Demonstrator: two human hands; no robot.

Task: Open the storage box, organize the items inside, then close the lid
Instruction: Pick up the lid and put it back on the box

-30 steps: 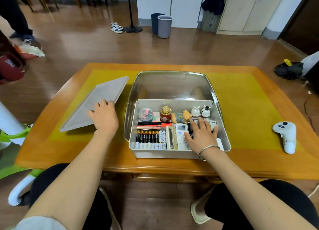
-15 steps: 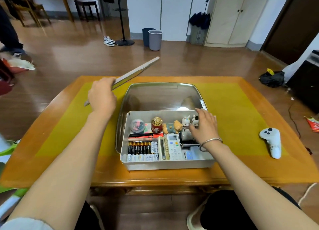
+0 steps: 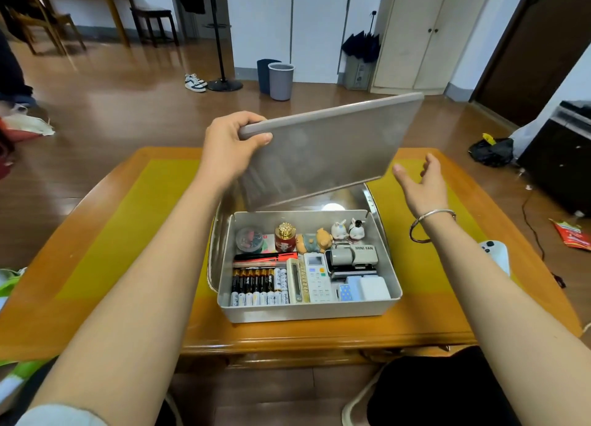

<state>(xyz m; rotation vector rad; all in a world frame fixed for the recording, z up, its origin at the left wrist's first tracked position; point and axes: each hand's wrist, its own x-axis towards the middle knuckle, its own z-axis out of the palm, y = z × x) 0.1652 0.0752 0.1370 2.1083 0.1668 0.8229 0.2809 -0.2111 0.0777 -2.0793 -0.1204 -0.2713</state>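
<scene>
The lid [image 3: 326, 150] has swung over the box [image 3: 307, 310]; left hand [image 3: 230, 150] grips it, right hand [image 3: 422, 182] open beside. Items look sorted; only closing remains.

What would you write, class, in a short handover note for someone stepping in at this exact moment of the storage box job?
Left hand: grips the lid at its left corner, holding it tilted in the air over the back of the storage box.
Right hand: open, reaching toward the lid's right edge, not touching it.
Box: on the table, open, with batteries, remote and figurines in neat rows.
Done: opening, sorting.
Left: lower the lid onto the box and close it.
</scene>
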